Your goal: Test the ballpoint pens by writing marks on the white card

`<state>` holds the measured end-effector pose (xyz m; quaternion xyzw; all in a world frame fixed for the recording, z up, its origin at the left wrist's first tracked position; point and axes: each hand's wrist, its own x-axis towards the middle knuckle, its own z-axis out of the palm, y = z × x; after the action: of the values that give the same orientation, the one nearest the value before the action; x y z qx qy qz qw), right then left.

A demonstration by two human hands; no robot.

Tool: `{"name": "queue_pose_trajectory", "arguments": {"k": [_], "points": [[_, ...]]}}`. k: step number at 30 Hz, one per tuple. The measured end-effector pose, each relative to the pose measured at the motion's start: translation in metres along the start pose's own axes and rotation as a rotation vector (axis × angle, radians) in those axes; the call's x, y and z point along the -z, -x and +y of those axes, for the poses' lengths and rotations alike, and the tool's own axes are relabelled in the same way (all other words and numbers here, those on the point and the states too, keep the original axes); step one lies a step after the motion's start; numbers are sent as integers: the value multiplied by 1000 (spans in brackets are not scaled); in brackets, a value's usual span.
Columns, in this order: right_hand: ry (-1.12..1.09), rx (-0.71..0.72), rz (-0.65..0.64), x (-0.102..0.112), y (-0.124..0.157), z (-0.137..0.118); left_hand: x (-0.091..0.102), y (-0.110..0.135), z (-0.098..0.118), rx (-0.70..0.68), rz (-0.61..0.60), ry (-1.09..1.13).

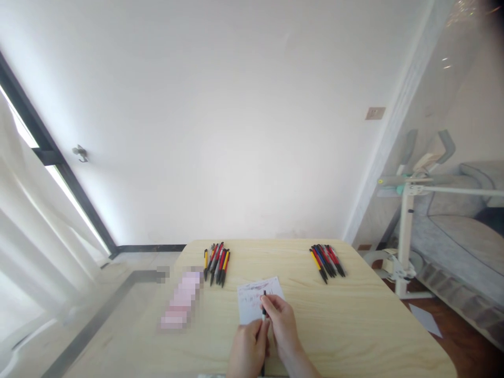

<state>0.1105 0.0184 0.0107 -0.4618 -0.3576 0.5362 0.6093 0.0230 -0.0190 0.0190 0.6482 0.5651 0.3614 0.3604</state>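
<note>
Both hands are on one pen (pixel 264 311), black at the ends with a white stretch between, near the front of the table. My left hand (pixel 247 347) is closed round its lower part. With thumb and fingers, my right hand (pixel 282 319) pinches the upper black part. Beneath and beyond the hands lies a white sheet of paper (pixel 248 304) with dark and reddish scribbles; the right hand hides part of it. One group of pens (pixel 216 263), yellow, red, grey and black, lies to the left, and another group (pixel 326 261), with some blue, to the right.
The pale wooden table (pixel 378 315) reaches back to a white wall (pixel 244 131). A blurred-out pink item (pixel 181 302) is at its left side. On the right stand a white exercise machine (pixel 407 236) and a grey sofa (pixel 460 226). A white curtain (pixel 31 236) hangs at the left.
</note>
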Motion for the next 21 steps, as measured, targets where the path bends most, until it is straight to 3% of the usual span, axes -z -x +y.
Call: {"name": "queue_pose_trajectory", "arguments": {"k": [3,6,9,11,13,16,21], "points": [[-33,-10,-9,-3,4,-3,9,7,10,-19,-12,-95],[-128,-33,-23,2,6,-6,35,7,14,-50,-16,-151],[-226,-46,-38,13,5,-6,82,-11,5,-67,253,-296],[-237,-60,-52,21,4,-3,119,-31,-8,16,452,-499],[-229,-71,-64,26,3,3,148,-49,-23,139,536,-695],[-243,-74,-79,29,2,10,168,-69,-44,284,471,-895],[-270,-86,-94,30,1,14,164,-82,-65,360,340,-982]]}}
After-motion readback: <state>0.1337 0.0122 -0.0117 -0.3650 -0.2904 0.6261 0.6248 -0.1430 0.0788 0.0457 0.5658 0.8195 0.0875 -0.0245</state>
